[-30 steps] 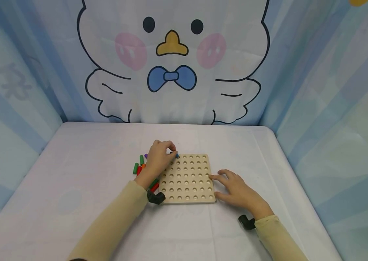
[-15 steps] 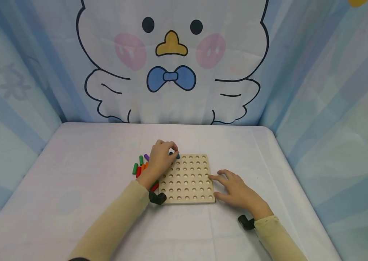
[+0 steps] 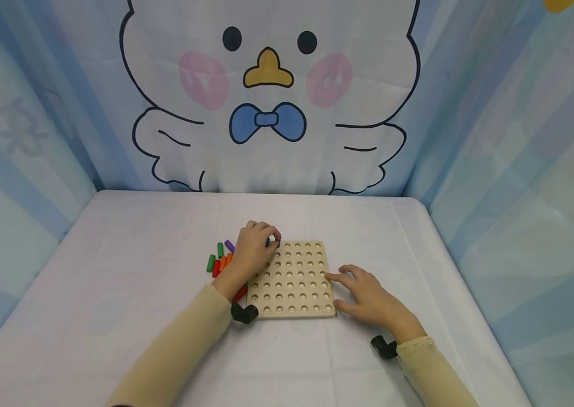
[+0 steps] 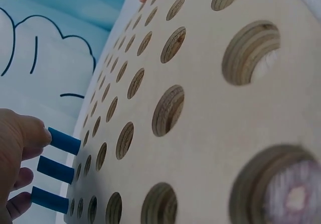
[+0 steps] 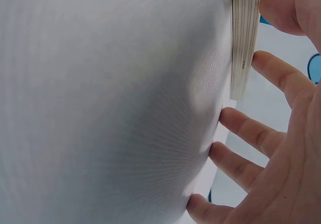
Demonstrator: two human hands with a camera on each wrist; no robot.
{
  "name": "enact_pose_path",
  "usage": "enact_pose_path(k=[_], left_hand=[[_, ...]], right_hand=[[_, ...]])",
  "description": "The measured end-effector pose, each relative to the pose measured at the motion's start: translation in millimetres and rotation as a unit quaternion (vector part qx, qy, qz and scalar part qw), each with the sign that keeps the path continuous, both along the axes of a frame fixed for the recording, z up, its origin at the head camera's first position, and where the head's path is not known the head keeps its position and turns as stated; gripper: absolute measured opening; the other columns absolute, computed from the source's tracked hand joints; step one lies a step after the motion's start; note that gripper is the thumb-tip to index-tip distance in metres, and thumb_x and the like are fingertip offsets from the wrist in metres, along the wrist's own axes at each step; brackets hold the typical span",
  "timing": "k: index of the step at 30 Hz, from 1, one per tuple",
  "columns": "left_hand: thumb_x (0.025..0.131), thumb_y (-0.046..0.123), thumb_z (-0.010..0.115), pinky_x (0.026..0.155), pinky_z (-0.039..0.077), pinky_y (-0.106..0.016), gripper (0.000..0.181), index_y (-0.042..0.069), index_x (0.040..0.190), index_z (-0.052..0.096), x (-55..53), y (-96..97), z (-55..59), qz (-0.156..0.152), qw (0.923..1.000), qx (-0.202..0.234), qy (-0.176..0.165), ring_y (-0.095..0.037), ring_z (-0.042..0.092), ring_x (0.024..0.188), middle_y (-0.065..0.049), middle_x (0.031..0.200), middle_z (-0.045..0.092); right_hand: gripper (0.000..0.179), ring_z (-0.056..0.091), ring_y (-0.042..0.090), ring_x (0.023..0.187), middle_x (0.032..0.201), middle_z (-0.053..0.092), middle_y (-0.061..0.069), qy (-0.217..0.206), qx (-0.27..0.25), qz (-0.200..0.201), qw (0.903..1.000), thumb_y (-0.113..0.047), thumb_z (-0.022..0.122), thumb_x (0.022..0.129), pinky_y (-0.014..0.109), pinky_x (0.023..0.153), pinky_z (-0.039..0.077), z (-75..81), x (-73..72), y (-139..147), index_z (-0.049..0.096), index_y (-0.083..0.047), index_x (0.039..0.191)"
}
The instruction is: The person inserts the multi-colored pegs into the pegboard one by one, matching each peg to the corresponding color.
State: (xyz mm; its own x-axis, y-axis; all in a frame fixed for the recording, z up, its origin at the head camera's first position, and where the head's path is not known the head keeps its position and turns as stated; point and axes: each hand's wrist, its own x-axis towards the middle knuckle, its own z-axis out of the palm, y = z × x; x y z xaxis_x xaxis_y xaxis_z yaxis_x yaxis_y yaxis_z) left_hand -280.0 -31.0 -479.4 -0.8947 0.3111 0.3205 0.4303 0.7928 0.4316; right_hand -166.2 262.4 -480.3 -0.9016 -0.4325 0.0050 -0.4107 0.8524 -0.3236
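In the head view, the pegboard (image 3: pixel 294 280), pale wood with rows of round holes, lies on the white table. My left hand (image 3: pixel 253 249) is over its far left corner, thumb and finger curled together at the top of a blue peg (image 4: pixel 65 140). The left wrist view shows three blue pegs standing in a row at the board's far edge; my fingertips are at the end of the one nearest the right hand. My right hand (image 3: pixel 368 297) has its fingers spread, with thumb and index fingertips (image 5: pixel 261 58) against the board's right edge.
Left of the board lie loose pegs: green (image 3: pixel 210 263), red (image 3: pixel 216 268), orange (image 3: pixel 223 263) and purple (image 3: pixel 229 246). Another red peg (image 3: pixel 240 293) lies by the board's left edge, partly hidden by the left wrist. A printed curtain (image 3: pixel 266 164) hangs behind the table.
My left hand has shifted slightly right at the blue peg, which shows less beneath the fingertips. The purple peg has come into fuller view. My right hand has stayed in place.
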Motion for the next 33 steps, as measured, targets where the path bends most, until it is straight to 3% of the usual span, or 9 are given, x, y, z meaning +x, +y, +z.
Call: enact_pose_path(k=[3, 8, 14, 25, 29, 33], left_hand=[[0.097, 0.014, 0.071, 0.103, 0.046, -0.052, 0.009, 0.016, 0.105, 0.074, 5.2, -0.9, 3.0, 0.01, 0.9998, 0.016, 0.007, -0.033, 0.058, 0.115, -0.008, 0.121, 0.07], [0.099, 0.013, 0.068, 0.105, 0.046, -0.051, 0.012, 0.016, 0.109, 0.073, 17.3, -11.0, 12.0, 0.031, 0.999, 0.03, -0.013, -0.032, 0.057, 0.118, -0.009, 0.126, 0.069], [0.098, 0.01, 0.069, 0.095, 0.05, -0.047, 0.013, 0.013, 0.11, 0.071, 33.6, -28.7, 19.6, 0.046, 0.9976, 0.043, -0.03, -0.029, 0.061, 0.108, -0.008, 0.118, 0.07], [0.095, 0.009, 0.071, 0.085, 0.057, -0.04, 0.018, 0.009, 0.112, 0.066, 73.5, -44.0, 23.5, 0.07, 0.991, -0.034, -0.109, -0.023, 0.066, 0.095, -0.007, 0.104, 0.069], [0.093, 0.009, 0.072, 0.081, 0.057, -0.038, 0.016, 0.01, 0.108, 0.065, 89.3, -49.1, 20.2, 0.058, 0.9865, -0.073, -0.134, -0.019, 0.062, 0.087, -0.005, 0.096, 0.066], [0.092, 0.012, 0.076, 0.079, 0.056, -0.036, 0.017, 0.01, 0.105, 0.066, 104.6, -53.8, 14.4, 0.044, 0.9854, -0.103, -0.128, -0.02, 0.056, 0.081, -0.004, 0.09, 0.063]], right_hand=[[0.056, 0.052, 0.043, 0.131, 0.145, 0.05, 0.016, -0.002, 0.003, -0.003, 1.0, -0.04, 0.068, 0.097, 0.063, 0.109, 0.038, 0.8, -0.9, 0, 0.055, -0.026, 0.149], [0.056, 0.051, 0.043, 0.132, 0.146, 0.05, 0.016, -0.002, 0.004, -0.003, 1.0, -0.039, 0.068, 0.097, 0.063, 0.11, 0.038, -2.3, -0.7, -1, 0.055, -0.026, 0.149], [0.057, 0.052, 0.043, 0.131, 0.145, 0.05, 0.017, 0.006, 0.002, 0.003, 1.0, -0.037, 0.069, 0.096, 0.063, 0.109, 0.039, -2.0, -0.5, 0, 0.055, -0.025, 0.15], [0.057, 0.05, 0.044, 0.133, 0.146, 0.05, 0.017, 0.005, -0.002, -0.001, 1.0, -0.036, 0.069, 0.096, 0.063, 0.111, 0.037, -2.8, -2.3, 0, 0.054, -0.025, 0.15], [0.057, 0.051, 0.045, 0.132, 0.145, 0.05, 0.018, 0.007, -0.003, 0.003, 1.0, -0.036, 0.068, 0.096, 0.064, 0.11, 0.037, -3.7, -2.4, 0, 0.055, -0.024, 0.15], [0.058, 0.05, 0.045, 0.133, 0.145, 0.05, 0.018, 0.003, -0.001, 0.001, 1.0, -0.036, 0.069, 0.095, 0.063, 0.11, 0.037, -3.6, -1.7, 0, 0.055, -0.024, 0.15]])
